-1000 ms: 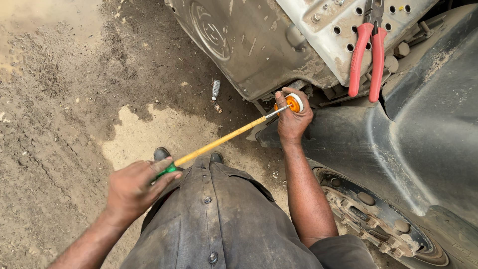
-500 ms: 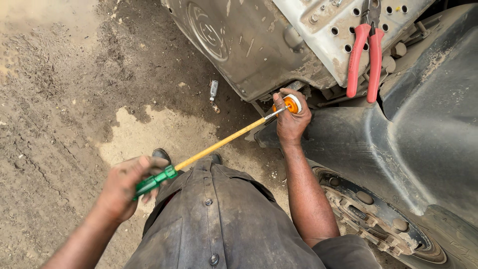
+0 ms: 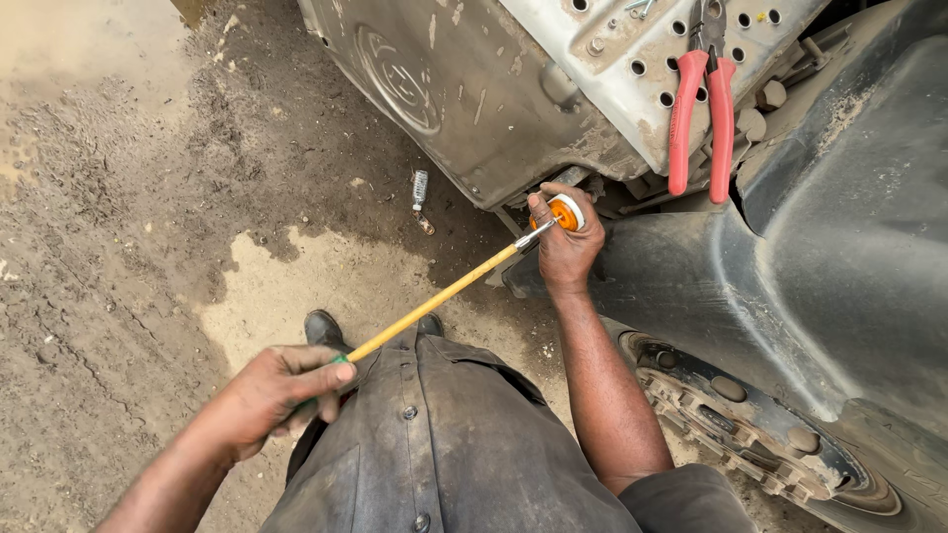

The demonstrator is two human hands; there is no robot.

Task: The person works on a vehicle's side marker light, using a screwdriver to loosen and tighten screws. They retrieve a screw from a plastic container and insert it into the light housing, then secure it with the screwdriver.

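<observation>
while a long yellow screwdriver (image 3: 434,299) stretches from hand to hand, its tip meets a small orange-and-white part (image 3: 565,212).
right hand (image 3: 565,245) clenches that part under the dusty vehicle body (image 3: 474,89); left hand (image 3: 272,392) grips the green handle above the dirt ground (image 3: 118,197). red pliers (image 3: 701,114) rest on the perforated panel (image 3: 632,49).

A single head-worn camera looks steeply down from close above the person's lap. The dirt ground (image 3: 128,227) fills the left; the vehicle's mudguard (image 3: 790,266) fills the right, far side.

packages: 1 small clear bottle (image 3: 420,188) on dirt by vehicle panel | labels, signs, screens: 0
</observation>
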